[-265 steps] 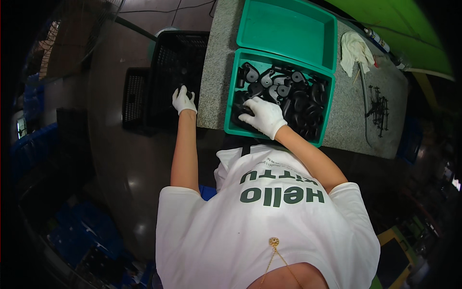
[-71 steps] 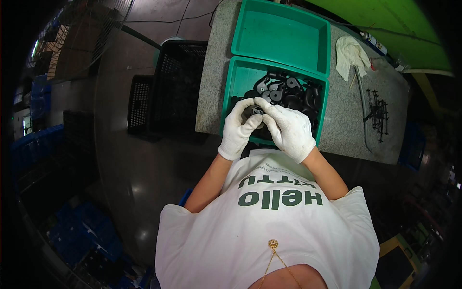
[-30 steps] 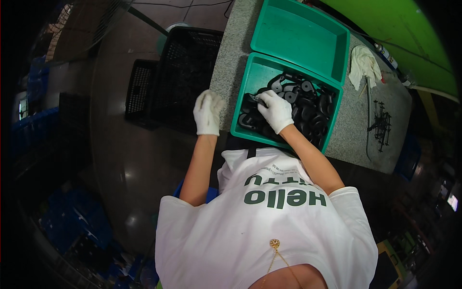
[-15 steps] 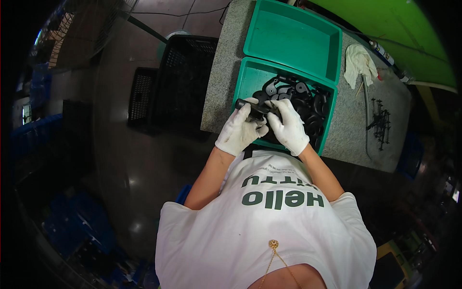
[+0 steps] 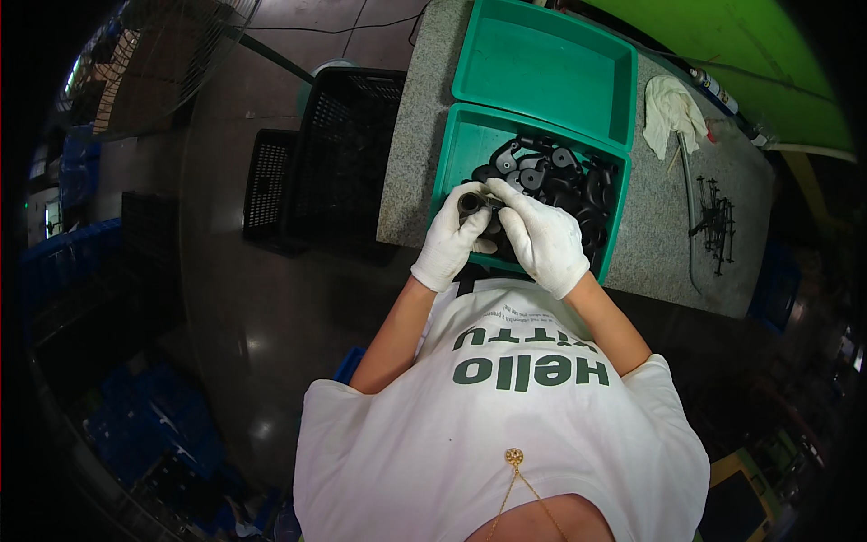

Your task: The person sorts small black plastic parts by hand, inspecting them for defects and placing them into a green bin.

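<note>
Both my hands wear white gloves and meet above the near green bin [image 5: 618, 237]. My left hand [image 5: 444, 246] is closed round a small black plastic part [image 5: 470, 202], whose round, hollow end faces up. My right hand [image 5: 547, 240] has its fingers bent against the same part from the other side. Much of the part is hidden by the gloves. Beneath and beyond the hands, a heap of black and grey plastic parts [image 5: 562, 191] lies in that bin.
A second green bin [image 5: 546, 59] adjoins the first at the far side of the grey speckled table [image 5: 411, 158]. On the right lie a crumpled white cloth [image 5: 670, 113], a thin rod [image 5: 689, 194], a spray can [image 5: 713, 90] and several black spindly pieces [image 5: 715, 226]. Black crates [image 5: 339, 163] stand at left.
The black part has been turned, so its round hollow end now faces up. My right hand has closed in over it, its fingers nearer the left hand's.
</note>
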A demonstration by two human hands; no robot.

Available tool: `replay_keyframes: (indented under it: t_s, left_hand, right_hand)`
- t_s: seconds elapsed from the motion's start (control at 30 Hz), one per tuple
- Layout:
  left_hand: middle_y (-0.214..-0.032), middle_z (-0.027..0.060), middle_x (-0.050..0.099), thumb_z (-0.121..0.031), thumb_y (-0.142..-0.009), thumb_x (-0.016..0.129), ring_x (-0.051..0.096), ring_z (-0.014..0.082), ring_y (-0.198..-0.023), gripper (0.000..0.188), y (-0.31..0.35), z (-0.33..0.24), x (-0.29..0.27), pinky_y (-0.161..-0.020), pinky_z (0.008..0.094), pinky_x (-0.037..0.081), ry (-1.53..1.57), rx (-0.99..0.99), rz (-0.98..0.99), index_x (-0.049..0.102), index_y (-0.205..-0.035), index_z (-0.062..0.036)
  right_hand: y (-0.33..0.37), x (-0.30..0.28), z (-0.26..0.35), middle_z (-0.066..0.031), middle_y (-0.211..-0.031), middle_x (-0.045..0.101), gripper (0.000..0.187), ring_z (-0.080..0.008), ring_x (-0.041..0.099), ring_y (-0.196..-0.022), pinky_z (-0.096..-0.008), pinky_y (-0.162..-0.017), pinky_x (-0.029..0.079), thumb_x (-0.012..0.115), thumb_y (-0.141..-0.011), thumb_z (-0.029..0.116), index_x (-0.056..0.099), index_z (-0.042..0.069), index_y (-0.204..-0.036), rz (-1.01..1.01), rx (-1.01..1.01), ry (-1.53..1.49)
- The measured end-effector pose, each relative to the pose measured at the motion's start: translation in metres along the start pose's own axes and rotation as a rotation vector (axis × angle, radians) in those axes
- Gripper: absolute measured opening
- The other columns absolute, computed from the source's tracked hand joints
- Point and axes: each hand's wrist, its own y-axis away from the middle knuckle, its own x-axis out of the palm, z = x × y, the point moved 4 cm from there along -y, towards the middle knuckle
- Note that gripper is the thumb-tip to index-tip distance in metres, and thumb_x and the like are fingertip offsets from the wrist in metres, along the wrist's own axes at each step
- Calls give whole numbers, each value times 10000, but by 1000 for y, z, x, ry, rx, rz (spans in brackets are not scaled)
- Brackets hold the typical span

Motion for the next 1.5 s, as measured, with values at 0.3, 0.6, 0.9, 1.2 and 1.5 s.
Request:
replay_keyframes:
  t_s: [0.3,0.6,0.9,1.2,1.5]
  left_hand:
    - [-1067,55,529,-115,-915,562,566,124,-959,377,2,8,-4,-808,260,522,-19,85,-20,430,-1252,-7]
    - [-1024,40,493,-150,-878,599,507,107,-892,333,10,0,-6,-804,252,448,-144,180,-54,503,-1164,-11]
    - [-1015,101,502,-147,-860,604,522,190,-924,282,12,2,-4,-841,304,431,-484,539,-277,524,-1094,-11]
    - [-964,39,495,-324,-914,596,503,138,-790,342,3,16,-83,-631,316,478,326,297,-641,512,-1151,-92]
    - [-1089,138,478,-215,-866,667,514,281,-924,521,-58,64,-268,-768,419,510,416,103,-955,420,-1298,-62]
  right_hand:
    - [3,1,10,-92,-767,608,363,-286,628,-689,-398,-605,503,489,-926,245,522,150,-1274,130,-36,159]
    - [5,0,14,-64,-679,573,376,-257,609,-602,-373,-549,495,529,-904,248,529,208,-1277,108,-56,213]
    - [11,12,10,-54,-648,553,410,-253,595,-570,-362,-519,485,542,-897,245,513,238,-1305,95,-47,196]
    - [-12,32,-88,-109,-862,623,230,-310,634,-795,-413,-674,504,528,-908,260,596,149,-1097,-87,159,304]
    - [-101,71,-151,-141,-1023,590,233,-304,661,-830,-411,-678,542,494,-847,107,582,104,-1063,419,-108,720]
